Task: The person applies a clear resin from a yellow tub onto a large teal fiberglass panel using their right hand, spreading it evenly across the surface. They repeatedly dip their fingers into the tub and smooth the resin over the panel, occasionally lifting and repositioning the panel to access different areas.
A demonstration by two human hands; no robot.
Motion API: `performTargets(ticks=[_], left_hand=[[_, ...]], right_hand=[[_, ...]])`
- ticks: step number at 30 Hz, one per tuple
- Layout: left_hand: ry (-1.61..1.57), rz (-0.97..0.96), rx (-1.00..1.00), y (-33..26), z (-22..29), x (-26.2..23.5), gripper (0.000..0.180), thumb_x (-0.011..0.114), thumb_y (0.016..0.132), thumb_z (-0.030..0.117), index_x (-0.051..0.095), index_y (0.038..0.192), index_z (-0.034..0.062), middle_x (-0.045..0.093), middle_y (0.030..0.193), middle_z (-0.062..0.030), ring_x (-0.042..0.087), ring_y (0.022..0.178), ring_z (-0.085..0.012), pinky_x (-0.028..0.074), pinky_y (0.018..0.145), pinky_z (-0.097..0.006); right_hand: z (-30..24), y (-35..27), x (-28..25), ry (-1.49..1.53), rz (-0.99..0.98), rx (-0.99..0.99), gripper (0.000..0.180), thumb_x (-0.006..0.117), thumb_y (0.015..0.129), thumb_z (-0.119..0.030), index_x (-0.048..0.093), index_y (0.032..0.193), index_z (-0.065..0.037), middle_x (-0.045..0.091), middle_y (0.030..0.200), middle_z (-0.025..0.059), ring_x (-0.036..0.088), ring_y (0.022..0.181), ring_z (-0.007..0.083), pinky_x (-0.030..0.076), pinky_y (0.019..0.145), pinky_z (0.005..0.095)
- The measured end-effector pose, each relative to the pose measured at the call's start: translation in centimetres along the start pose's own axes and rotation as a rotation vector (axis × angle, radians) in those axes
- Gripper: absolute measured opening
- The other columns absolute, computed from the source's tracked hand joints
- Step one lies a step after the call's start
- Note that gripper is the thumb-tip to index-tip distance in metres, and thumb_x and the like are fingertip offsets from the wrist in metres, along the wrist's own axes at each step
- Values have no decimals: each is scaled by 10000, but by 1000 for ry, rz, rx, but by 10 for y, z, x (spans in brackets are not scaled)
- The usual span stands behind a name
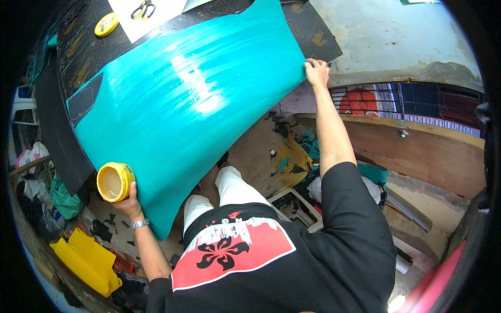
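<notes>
A large teal sheet (156, 125) lies over the dark table, its near part hanging past the edge towards my legs. Glossy, wet-looking streaks run across its surface. My left hand (129, 203) grips a yellow tub (125, 180) from below and the side, beside the sheet's lower left edge. The tub is tilted, and a pale substance shows inside. At the sheet's right edge is my right hand (317, 73), its fingers closed; a small dark bit shows by them, too little to name. A dark outlined patch (85, 100) sits at the sheet's left edge.
Yellow-handled cutters (142, 9) rest on white paper (162, 21) beside a round yellow lid (106, 24). A pale tabletop (396, 41) adjoins at right. Scraps, yellow sheets (86, 258) and a white crate (297, 208) lie on the floor. A wooden board (417, 148) stands at right.
</notes>
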State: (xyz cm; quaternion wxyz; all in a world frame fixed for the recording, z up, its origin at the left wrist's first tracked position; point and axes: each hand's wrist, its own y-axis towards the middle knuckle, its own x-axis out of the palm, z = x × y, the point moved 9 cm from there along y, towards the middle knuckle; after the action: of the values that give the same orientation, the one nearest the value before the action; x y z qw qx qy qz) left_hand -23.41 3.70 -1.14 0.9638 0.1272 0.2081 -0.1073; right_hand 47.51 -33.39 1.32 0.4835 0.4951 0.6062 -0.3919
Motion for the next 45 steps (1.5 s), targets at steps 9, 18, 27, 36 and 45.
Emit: performTargets(ticks=[9,18,27,36,45], left_hand=[[-61,27,2,-1,-1,-1,636,858,706,96,532,1240,-20,622,1182,-122,616,1046,-234,479,945,-392],[2,69,68,0,4,-4,810,884,662,145,442,1323,-6,572,1241,-124,571,1123,-261,429,1011,-398],[10,84,108,0,9,-3,926,886,655,143,358,1404,6,512,1323,-129,516,1210,-263,387,1061,-403],[-27,163,29,1,15,11,985,902,630,193,346,1422,12,478,1364,-141,471,1275,-291,343,1104,-427],[11,144,61,32,48,52,977,893,668,108,308,1445,20,460,1369,-123,463,1267,-263,342,1110,-398]], right_hand=[[-13,12,-9,-58,-81,221,492,587,814,-467,666,1233,-220,453,1439,119,350,1373,337,303,1101,516],[18,45,-2,817,-225,318,164,719,682,-285,649,758,-157,464,644,-37,412,561,101,317,553,335],[-58,43,-96,845,-282,72,310,737,767,-160,709,1060,-61,692,984,42,617,897,154,462,811,312],[-131,73,-209,957,-24,-242,354,806,771,-189,726,1087,-49,708,989,34,613,934,125,436,874,276],[-81,158,-45,266,0,78,507,784,719,-410,720,1176,-202,699,1195,53,620,1146,231,392,1042,451]])
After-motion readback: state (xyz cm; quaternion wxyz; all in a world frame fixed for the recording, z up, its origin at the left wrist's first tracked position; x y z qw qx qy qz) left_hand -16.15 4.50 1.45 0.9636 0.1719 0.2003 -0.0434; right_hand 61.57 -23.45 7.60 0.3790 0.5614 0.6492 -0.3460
